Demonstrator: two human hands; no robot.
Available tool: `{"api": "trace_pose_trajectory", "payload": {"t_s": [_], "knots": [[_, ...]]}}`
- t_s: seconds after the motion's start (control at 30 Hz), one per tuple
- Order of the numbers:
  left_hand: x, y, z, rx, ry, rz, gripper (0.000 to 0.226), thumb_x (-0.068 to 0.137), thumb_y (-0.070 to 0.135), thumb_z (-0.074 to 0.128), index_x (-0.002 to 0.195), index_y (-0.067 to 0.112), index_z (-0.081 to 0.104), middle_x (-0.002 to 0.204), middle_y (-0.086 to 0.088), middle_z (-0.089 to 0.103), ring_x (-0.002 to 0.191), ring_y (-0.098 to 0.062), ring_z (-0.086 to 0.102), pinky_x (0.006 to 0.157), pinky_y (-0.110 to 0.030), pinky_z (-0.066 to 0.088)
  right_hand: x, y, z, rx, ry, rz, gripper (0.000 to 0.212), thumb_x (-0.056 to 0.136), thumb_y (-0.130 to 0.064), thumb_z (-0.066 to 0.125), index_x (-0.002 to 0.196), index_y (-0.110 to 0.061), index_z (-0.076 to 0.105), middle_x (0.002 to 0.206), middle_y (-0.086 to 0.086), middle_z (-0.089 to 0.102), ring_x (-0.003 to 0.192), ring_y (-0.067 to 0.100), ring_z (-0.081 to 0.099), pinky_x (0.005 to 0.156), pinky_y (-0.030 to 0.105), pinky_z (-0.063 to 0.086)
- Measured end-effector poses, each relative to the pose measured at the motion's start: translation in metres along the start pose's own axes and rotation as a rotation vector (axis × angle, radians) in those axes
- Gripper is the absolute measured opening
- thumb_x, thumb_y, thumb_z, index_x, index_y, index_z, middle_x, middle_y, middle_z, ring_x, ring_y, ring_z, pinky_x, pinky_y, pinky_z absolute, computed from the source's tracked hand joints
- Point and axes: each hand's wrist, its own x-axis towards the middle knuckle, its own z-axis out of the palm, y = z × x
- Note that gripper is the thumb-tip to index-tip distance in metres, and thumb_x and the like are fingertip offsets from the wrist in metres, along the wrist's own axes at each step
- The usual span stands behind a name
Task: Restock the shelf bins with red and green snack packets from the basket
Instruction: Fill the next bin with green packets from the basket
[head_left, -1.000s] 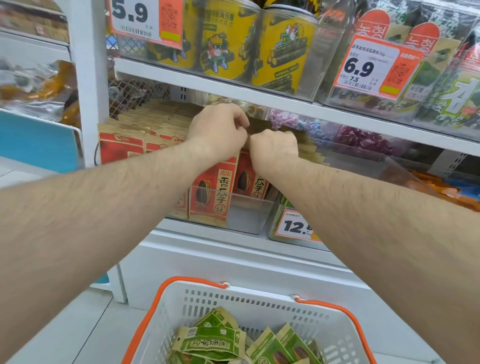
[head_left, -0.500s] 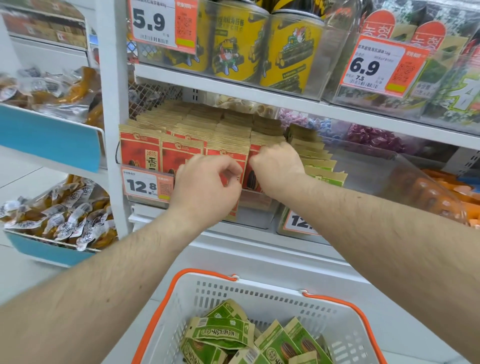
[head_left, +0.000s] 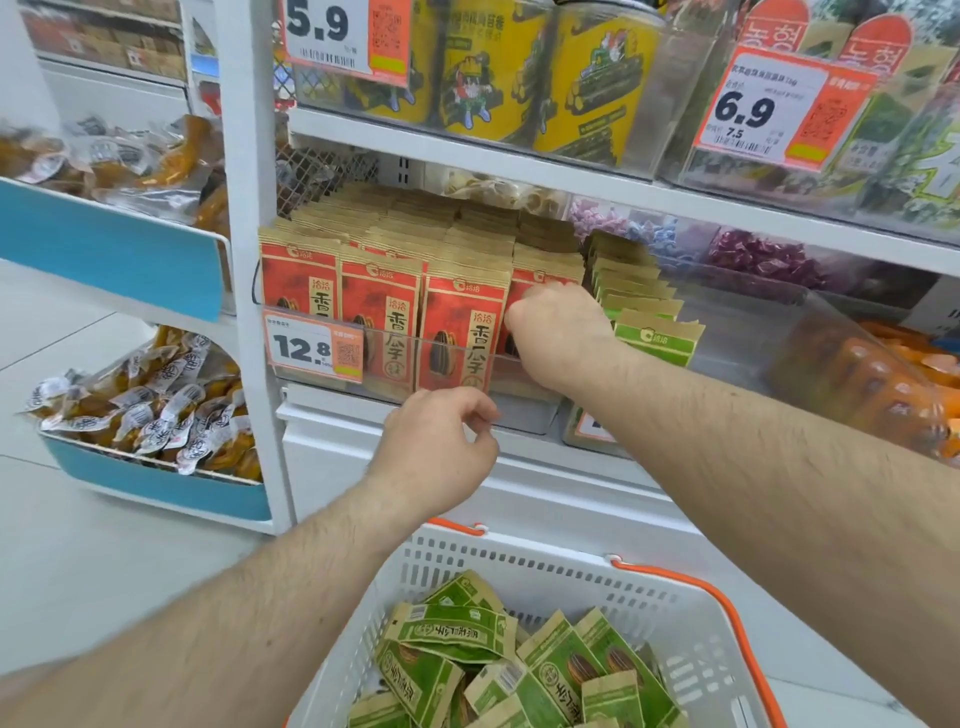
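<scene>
The red packets (head_left: 462, 332) are being squared in the bin by the right hand (head_left: 558, 332), pinching the rightmost; the left hand (head_left: 434, 449), loosely curled and empty, is being held at six o'clock; green packets (head_left: 498, 660) are judged next.

My left hand (head_left: 434, 452) hangs in front of me at about 12 o'clock, palm turned away, fingers loosely curled with thumb and forefinger close together and nothing between them. My left forearm runs back toward 7 o'clock. My right hand (head_left: 558, 332) reaches higher and farther, toward 1 o'clock, knuckles up, fingers bent forward and down. That forearm stretches back toward 4 o'clock.
</scene>
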Motion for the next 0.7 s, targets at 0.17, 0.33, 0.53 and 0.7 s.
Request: {"api": "trace_pose_trajectory", "payload": {"t_s": [0.17, 0.33, 0.53, 0.7], "knots": [[-0.017, -0.005, 0.013, -0.001, -0.237, -0.078, 0.019, 0.085, 0.019, 0.060, 0.087, 0.037, 0.063, 0.087, 0.020, 0.064, 0.091, -0.008, 0.063, 0.080, -0.025, 0.052, -0.057, -0.012, 0.032, 0.442, 0.668, -0.032, 0.015, 0.068, -0.001, 0.056, 0.072, -0.006, 0.070, 0.070, 0.010, 0.062, 0.068, 0.035, 0.059, 0.061, 0.038, 0.047], [-0.041, -0.006, 0.037, 0.046, -0.469, -0.105, 0.018, 0.084, 0.018, 0.061, 0.086, 0.036, 0.065, 0.084, 0.017, 0.067, 0.084, -0.004, 0.063, 0.078, -0.022, 0.052, -0.148, -0.024, 0.113, 0.874, 0.200, 0.233, 0.022, 0.083, -0.001, 0.057, 0.090, -0.012, 0.076, 0.089, 0.001, 0.072, 0.082, 0.020, 0.063, 0.076, 0.030, 0.051], [-0.061, -0.001, 0.064, 0.065, -0.604, -0.087, 0.017, 0.088, 0.018, 0.060, 0.095, 0.033, 0.066, 0.090, 0.015, 0.066, 0.072, 0.006, 0.057, 0.058, -0.007, 0.038, -0.221, -0.030, 0.198, 0.613, -0.741, 0.266, 0.011, 0.082, -0.015, 0.057, 0.082, -0.014, 0.067, 0.088, 0.003, 0.070, 0.087, 0.023, 0.065, 0.079, 0.032, 0.055], [-0.070, 0.006, 0.081, 0.090, -0.693, -0.046, 0.019, 0.089, 0.018, 0.058, 0.093, 0.036, 0.064, 0.093, 0.018, 0.064, 0.087, -0.001, 0.061, 0.078, -0.017, 0.048, -0.261, -0.037, 0.225, 0.549, -0.983, 0.315, 0.014, 0.087, -0.025, 0.066, 0.099, -0.019, 0.066, 0.092, -0.001, 0.063, 0.082, 0.015, 0.058, 0.079, 0.031, 0.053]]}}
